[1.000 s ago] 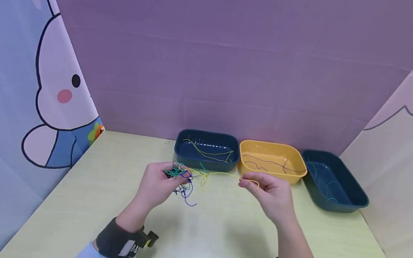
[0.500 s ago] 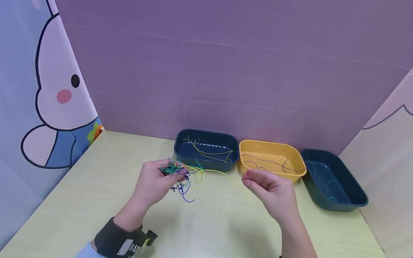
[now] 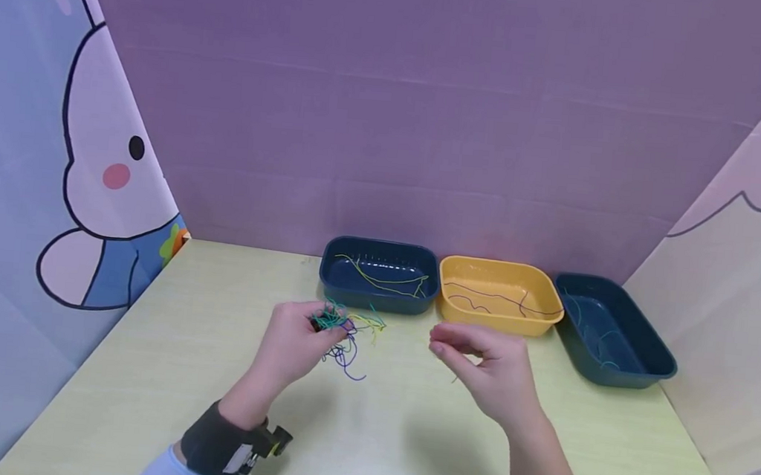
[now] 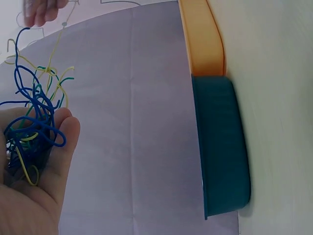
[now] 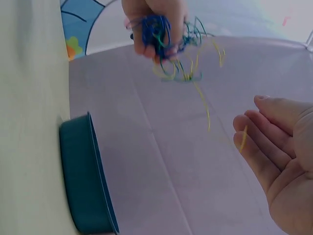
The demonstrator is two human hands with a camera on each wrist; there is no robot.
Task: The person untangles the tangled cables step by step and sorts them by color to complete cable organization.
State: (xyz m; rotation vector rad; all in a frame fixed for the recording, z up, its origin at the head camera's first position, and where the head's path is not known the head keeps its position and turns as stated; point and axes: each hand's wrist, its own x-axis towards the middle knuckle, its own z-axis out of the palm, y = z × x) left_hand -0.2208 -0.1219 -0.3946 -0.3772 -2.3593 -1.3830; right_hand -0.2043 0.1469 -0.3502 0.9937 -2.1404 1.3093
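My left hand (image 3: 297,339) grips a tangle of blue, green and yellow strings (image 4: 36,115), with loose loops and ends spilling past its fingertips. To its right and apart from it, my right hand (image 3: 485,361) has thumb and fingertips drawn together. A thin yellow string (image 5: 244,138) shows at the right fingers in the right wrist view, and a short tail of it hangs under the hand in the head view. In the left wrist view a yellow strand (image 4: 57,46) runs from the tangle toward the right fingers. Part of the tangle is hidden inside the left palm.
Behind the hands on the pale table (image 3: 216,284) stand a dark blue basin (image 3: 377,302) with yellow strings, a yellow basin (image 3: 494,322) with dark strings, and another dark blue basin (image 3: 634,379) with green string. A purple cloth (image 3: 390,119) hangs behind.
The yellow string stretched between the hands a second ago no longer shows as a long line in the head view. The right hand has shifted slightly left and down; the left still grips the tangle.
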